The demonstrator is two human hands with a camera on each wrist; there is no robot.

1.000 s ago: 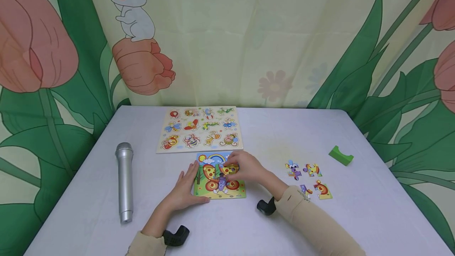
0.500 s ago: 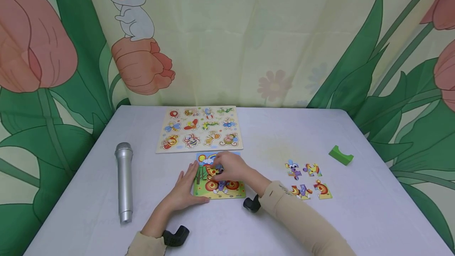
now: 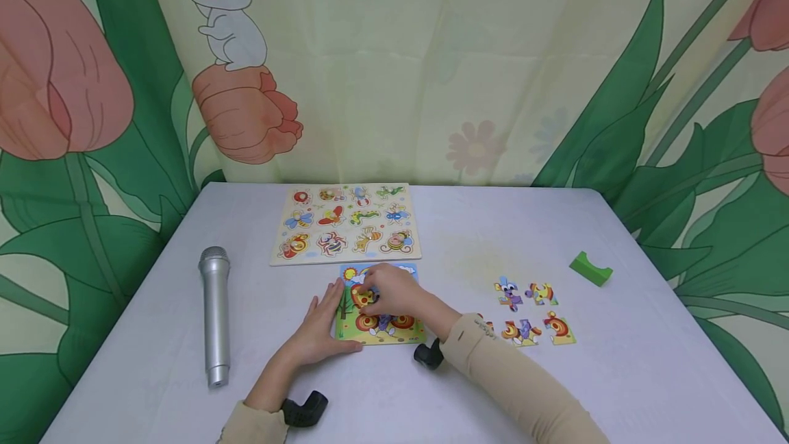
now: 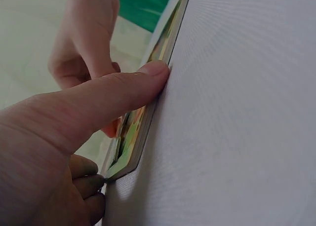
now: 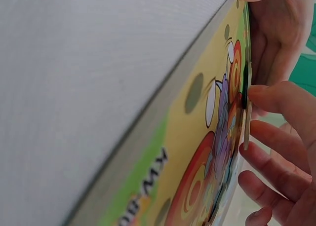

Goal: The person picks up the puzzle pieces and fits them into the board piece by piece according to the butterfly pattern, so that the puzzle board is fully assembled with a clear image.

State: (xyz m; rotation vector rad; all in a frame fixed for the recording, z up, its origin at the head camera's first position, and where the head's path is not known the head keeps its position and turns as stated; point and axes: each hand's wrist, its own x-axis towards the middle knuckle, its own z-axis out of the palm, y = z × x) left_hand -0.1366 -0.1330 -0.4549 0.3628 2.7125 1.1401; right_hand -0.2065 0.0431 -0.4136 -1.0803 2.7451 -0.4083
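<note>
A small butterfly jigsaw board (image 3: 403, 336) lies flat on the table in the head view. My left hand (image 3: 319, 333) braces it, with fingers along its left edge and the thumb (image 4: 155, 70) against its near edge. Over the board's upper left, my right hand (image 3: 397, 292) pinches a thin puzzle piece (image 5: 247, 127), seen edge-on in the right wrist view. The hand covers part of the butterfly picture. Whether the piece lies flush in the board, I cannot tell. Several loose puzzle pieces (image 3: 542, 294) lie to the right, one partly behind the right sleeve.
Behind the board lies a larger insect peg puzzle (image 3: 345, 252). A silver microphone (image 3: 216, 321) is at the left, a green arched block (image 3: 591, 269) at the right. A printed curtain (image 3: 394, 88) hangs behind the white table (image 3: 148, 362).
My right hand has moved left across the board, from its upper right to its upper left. More of the loose pieces by the right sleeve now shows. The left hand stays put.
</note>
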